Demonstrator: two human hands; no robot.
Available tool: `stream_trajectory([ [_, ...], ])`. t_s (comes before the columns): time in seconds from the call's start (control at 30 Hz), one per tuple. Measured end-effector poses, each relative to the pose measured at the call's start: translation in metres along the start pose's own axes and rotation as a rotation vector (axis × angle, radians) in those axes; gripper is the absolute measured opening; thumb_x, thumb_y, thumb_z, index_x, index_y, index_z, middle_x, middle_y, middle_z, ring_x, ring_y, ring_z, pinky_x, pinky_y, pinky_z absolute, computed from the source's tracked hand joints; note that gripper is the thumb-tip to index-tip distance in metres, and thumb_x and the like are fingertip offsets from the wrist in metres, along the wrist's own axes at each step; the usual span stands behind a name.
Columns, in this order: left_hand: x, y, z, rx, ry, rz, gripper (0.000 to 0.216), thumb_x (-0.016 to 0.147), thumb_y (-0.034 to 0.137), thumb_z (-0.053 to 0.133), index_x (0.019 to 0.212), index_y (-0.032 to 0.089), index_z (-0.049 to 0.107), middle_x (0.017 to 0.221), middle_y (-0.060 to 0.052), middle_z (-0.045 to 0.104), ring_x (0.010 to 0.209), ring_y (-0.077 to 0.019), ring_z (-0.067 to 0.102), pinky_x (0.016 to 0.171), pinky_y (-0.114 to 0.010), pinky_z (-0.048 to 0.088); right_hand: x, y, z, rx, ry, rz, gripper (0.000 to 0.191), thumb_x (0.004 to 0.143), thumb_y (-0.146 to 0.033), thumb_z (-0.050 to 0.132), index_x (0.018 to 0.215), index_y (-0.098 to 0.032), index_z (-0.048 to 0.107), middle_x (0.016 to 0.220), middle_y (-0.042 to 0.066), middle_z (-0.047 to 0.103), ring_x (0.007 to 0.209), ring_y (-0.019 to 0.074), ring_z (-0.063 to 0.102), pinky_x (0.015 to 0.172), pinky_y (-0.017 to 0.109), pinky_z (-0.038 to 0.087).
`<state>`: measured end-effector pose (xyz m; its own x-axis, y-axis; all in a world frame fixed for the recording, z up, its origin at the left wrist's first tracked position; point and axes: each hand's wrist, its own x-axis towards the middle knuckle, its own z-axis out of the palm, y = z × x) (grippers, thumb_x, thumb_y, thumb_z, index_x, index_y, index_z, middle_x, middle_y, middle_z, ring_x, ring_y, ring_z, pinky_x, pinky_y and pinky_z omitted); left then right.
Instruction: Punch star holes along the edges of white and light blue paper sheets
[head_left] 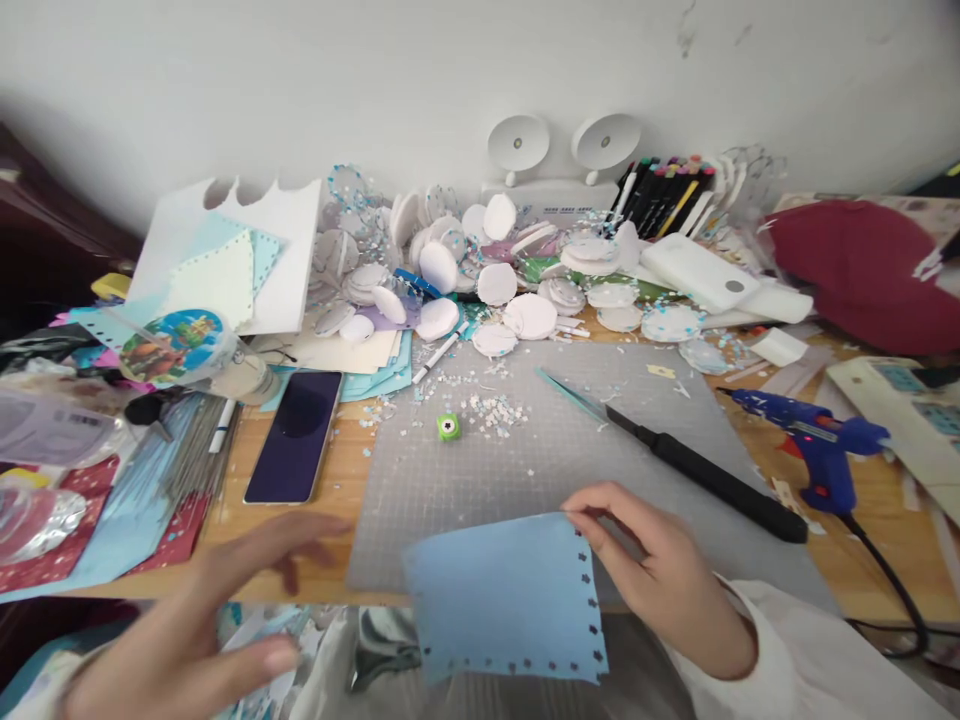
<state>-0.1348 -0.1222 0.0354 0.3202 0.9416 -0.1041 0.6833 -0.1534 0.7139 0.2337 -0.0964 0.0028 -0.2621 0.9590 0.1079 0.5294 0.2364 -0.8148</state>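
Note:
Between thumb and fingers, my right hand [645, 570] pinches the top right corner of a light blue sheet of paper [502, 600]. Small flower-shaped holes run along the sheet's right and bottom edges, and it hangs over the front edge of the table. My left hand [217, 610] is off to the left of the sheet, fingers spread, slightly blurred and holding nothing. A small green craft punch [448, 427] with a flower mark stands on the grey cutting mat [420, 500]. Beside it lie many tiny punched paper flowers [495, 412].
A black-handled knife [720, 485] lies across the mat. At right are a blue glue gun [817, 445] and a power strip [900, 430]. A phone [294, 437] lies at left. White paper discs [439, 267] pile up behind, near a maroon cap [862, 270].

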Motion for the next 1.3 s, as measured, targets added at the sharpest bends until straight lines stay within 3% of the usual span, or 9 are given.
stream_trajectory([
  [0.07,0.032,0.021,0.019,-0.075,-0.142,0.113,0.051,0.08,0.058,0.056,0.117,0.023,0.054,0.103,-0.006,0.066,0.078,-0.0162,0.06,0.069,-0.021,0.049,0.004,-0.005,0.002,0.068,-0.004,-0.005,0.008,0.091,-0.021,0.049,0.088,-0.023,0.055,0.078,-0.002,0.062,0.073,0.0111,0.059,0.067,0.02,0.046],
  [0.17,0.06,0.036,0.039,-0.083,-0.237,0.147,0.029,0.093,0.034,0.043,0.075,0.016,0.056,0.06,0.0,0.058,0.053,-0.0096,0.054,0.052,-0.016,0.041,0.018,-0.011,0.002,0.131,-0.045,-0.033,0.011,0.092,-0.022,0.045,0.089,-0.022,0.056,0.08,0.001,0.062,0.075,0.0129,0.06,0.069,0.023,0.048],
  [0.27,0.064,0.039,0.041,-0.059,-0.27,0.231,0.026,0.093,0.025,0.041,0.071,0.016,0.051,0.058,0.001,0.051,0.052,-0.0091,0.049,0.051,-0.018,0.037,0.05,-0.015,0.005,0.059,-0.078,-0.144,0.016,0.095,-0.02,0.039,0.096,-0.021,0.055,0.083,0.003,0.061,0.078,0.014,0.059,0.074,0.027,0.048],
  [0.4,0.061,0.042,0.031,-0.013,-0.254,0.302,0.022,0.09,0.021,0.043,0.07,0.017,0.05,0.057,0.003,0.045,0.051,-0.009,0.042,0.05,-0.019,0.033,0.103,-0.02,0.026,-0.292,-0.203,-0.431,0.026,0.087,-0.021,0.054,0.113,-0.017,0.052,0.11,0.012,0.054,0.104,0.0243,0.051,0.09,0.041,0.044],
  [0.53,0.072,0.049,0.03,-0.065,-0.261,0.342,0.027,0.088,0.025,0.045,0.062,0.017,0.047,0.053,0.003,0.041,0.049,-0.0094,0.038,0.049,-0.021,0.032,0.131,-0.02,0.042,-0.423,-0.302,-0.496,0.011,0.085,-0.016,0.056,0.096,-0.014,0.059,0.105,0.013,0.054,0.1,0.0262,0.051,0.086,0.044,0.044],
  [0.73,0.125,0.057,0.045,-0.242,-0.545,0.338,0.031,0.087,0.026,0.046,0.058,0.016,0.04,0.054,0.005,0.032,0.051,-0.0077,0.031,0.049,-0.021,0.028,0.112,-0.003,0.01,0.508,-0.291,-0.075,0.023,0.09,-0.028,0.052,0.11,-0.021,0.046,0.093,0.003,0.056,0.077,0.013,0.055,0.072,0.031,0.046],
  [0.9,0.171,0.055,0.065,-0.557,-0.759,0.119,0.032,0.086,0.038,0.05,0.068,0.012,0.051,0.056,0.004,0.04,0.048,-0.0061,0.034,0.043,-0.017,0.028,0.099,0.012,-0.003,1.112,-0.336,0.212,0.035,0.077,-0.034,0.068,0.106,-0.018,0.053,0.083,-0.001,0.049,0.064,0.0079,0.048,0.058,0.023,0.037],
  [1.07,0.181,0.041,0.07,-0.719,-0.856,-0.038,0.042,0.082,0.045,0.056,0.058,0.013,0.045,0.046,0.006,0.037,0.04,-0.0042,0.03,0.037,-0.017,0.022,0.101,0.017,0.001,1.457,-0.49,0.374,0.029,0.087,-0.047,0.047,0.09,-0.019,0.053,0.06,-0.007,0.04,0.041,0.0047,0.031,0.043,0.021,0.024],
  [1.3,0.179,0.037,0.069,-0.784,-0.779,-0.012,0.051,0.083,0.046,0.056,0.049,0.015,0.035,0.044,0.007,0.03,0.041,-0.0029,0.023,0.039,-0.019,0.017,0.097,0.016,0.001,1.492,-0.544,0.456,0.037,0.089,-0.053,0.039,0.097,-0.02,0.053,0.052,-0.009,0.024,0.039,0.0065,0.018,0.04,0.022,0.018],
])
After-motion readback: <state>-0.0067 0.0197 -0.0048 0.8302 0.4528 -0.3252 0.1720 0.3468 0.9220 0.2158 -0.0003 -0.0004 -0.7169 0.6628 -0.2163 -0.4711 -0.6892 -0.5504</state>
